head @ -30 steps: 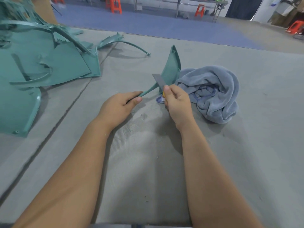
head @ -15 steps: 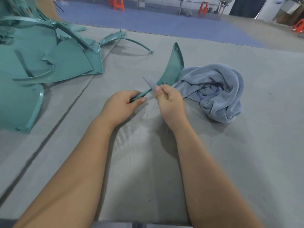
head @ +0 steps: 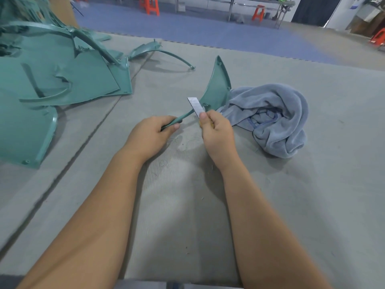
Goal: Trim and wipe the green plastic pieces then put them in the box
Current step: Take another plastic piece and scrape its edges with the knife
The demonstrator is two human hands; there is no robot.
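The left hand curls round the thin stem of a fin-shaped green piece, holding it at centre frame so that the broad end rises toward 1 o'clock. The right hand grips a knife, thumb and fingers wrapped round its yellow handle, with the segmented blade sticking up toward 11 o'clock. The blade lies against the piece's narrow neck, just beyond the left thumb, though whether the edge actually bites cannot be told.

By the look of it the work is in the trimming step, and early in the whole job. A crumpled blue towel sits on the mat at 3 o'clock from the hands, just beside the piece's broad end; neither hand touches it, so the wiping of this piece looks not yet done. Fine shavings speckle the mat under and just below the hands, which suggests cutting takes place here.

A pile of large green panels fills the 9 to 10 o'clock area, and one arched strip lies alone at 11 o'clock. Whether any of these are trimmed cannot be told. No box appears in view, so nothing can be counted as packed; wiping and boxing this piece, and apparently many others, remain.
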